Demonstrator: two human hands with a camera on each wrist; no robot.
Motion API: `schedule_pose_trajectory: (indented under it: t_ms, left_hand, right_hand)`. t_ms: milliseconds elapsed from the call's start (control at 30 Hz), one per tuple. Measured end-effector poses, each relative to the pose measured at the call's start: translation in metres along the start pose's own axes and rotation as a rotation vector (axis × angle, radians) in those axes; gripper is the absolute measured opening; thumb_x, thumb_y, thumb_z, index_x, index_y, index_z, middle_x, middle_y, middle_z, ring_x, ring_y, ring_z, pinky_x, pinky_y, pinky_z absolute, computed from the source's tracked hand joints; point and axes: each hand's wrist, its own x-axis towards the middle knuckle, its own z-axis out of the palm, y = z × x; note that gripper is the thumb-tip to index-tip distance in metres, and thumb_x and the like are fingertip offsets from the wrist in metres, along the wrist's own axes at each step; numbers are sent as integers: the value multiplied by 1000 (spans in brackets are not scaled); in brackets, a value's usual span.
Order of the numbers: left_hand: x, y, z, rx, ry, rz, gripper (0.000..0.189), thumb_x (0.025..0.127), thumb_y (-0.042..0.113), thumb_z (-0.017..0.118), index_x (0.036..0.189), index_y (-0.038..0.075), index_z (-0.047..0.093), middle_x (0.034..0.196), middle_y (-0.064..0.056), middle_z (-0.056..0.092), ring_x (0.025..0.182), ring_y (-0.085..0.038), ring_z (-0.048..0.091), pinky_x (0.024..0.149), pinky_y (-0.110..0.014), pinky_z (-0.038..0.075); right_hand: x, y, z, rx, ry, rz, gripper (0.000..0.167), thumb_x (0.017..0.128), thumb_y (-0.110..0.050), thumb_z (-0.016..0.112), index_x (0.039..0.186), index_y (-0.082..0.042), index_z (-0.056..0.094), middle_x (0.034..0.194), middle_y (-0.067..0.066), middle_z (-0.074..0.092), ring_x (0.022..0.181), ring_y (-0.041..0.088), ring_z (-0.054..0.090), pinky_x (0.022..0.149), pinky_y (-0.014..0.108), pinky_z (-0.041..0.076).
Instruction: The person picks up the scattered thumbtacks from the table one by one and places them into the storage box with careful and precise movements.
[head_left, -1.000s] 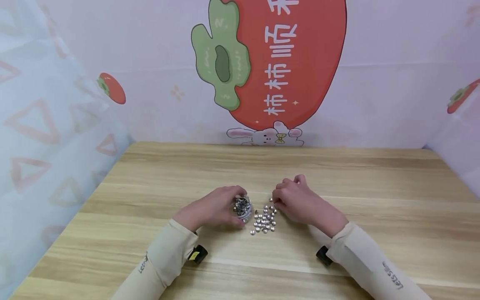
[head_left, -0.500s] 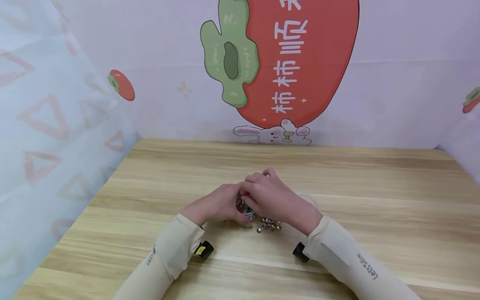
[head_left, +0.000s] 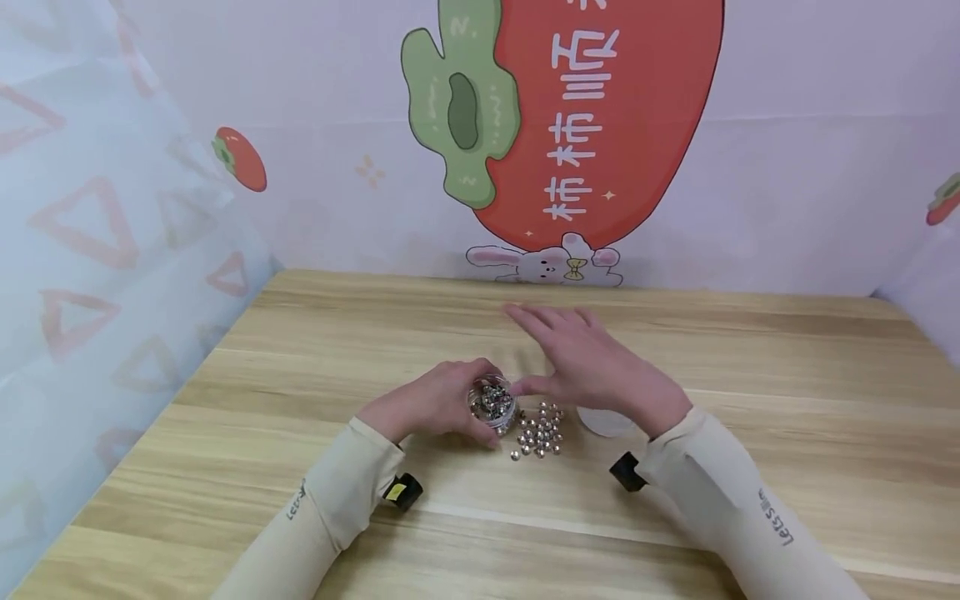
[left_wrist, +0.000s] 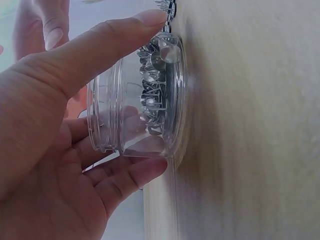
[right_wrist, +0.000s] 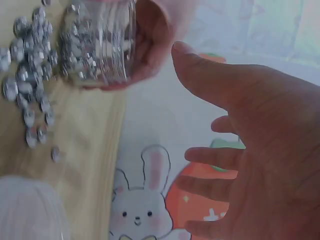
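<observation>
A clear plastic jar (left_wrist: 114, 107), upright on the table, has a layer of silver thumbtacks (left_wrist: 152, 87) inside. My left hand (head_left: 441, 403) grips the jar from the left, thumb on the near side and fingers round the far side. To the right of the jar lies a loose pile of silver thumbtacks (head_left: 542, 435), several with their pins showing in the right wrist view. My right hand (head_left: 596, 360) hovers beyond the pile with fingers extended and thumb spread. Nothing shows in its palm in the right wrist view.
A round translucent lid (head_left: 606, 423) lies on the table right of the loose tacks, partly behind my right wrist. The wooden table (head_left: 337, 333) meets a printed backdrop (head_left: 322, 200) at its far edge. Both forearms have pale sleeves with black wrist devices.
My right hand came left from the loose tacks to the jar's mouth with fingers bunched, then drew back up and right, fingers spread. The left hand stays on the jar.
</observation>
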Motion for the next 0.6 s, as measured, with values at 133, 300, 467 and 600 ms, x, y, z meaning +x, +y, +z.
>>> schedule_pose_trajectory:
  t_ms: [133,300,467,600]
  left_hand:
    - [1,0,-1,0,9,-13,84,60,40,91,130,16,52,125,-5,64,115,-22,60,103,-40,47]
    - [0,-2,-1,0,8,-17,86,59,41,91,132,15,51,129,-5,62,119,-24,58,106,-41,45]
    - [-1,-3,-1,0,14,-19,86,59,40,92,132,17,52,128,-5,62,120,-24,57,106,-41,44]
    - [1,-3,1,-4,15,-2,85,60,39,91,131,16,52,127,-4,62,118,-23,58,105,-41,45]
  right_hand:
    - [0,11,-6,13,-21,31,88,81,-45,76,152,-17,32,151,7,43,141,29,39,115,62,22]
    - [-1,21,-4,2,-77,91,69,83,-33,76,142,-13,48,142,9,54,134,30,47,112,59,28]
    - [1,25,1,-18,-145,111,29,86,-20,71,114,-11,70,108,4,70,99,22,63,98,53,43]
    - [1,26,10,-43,-204,112,10,87,-19,70,96,-14,73,82,-4,67,77,14,57,88,48,44]
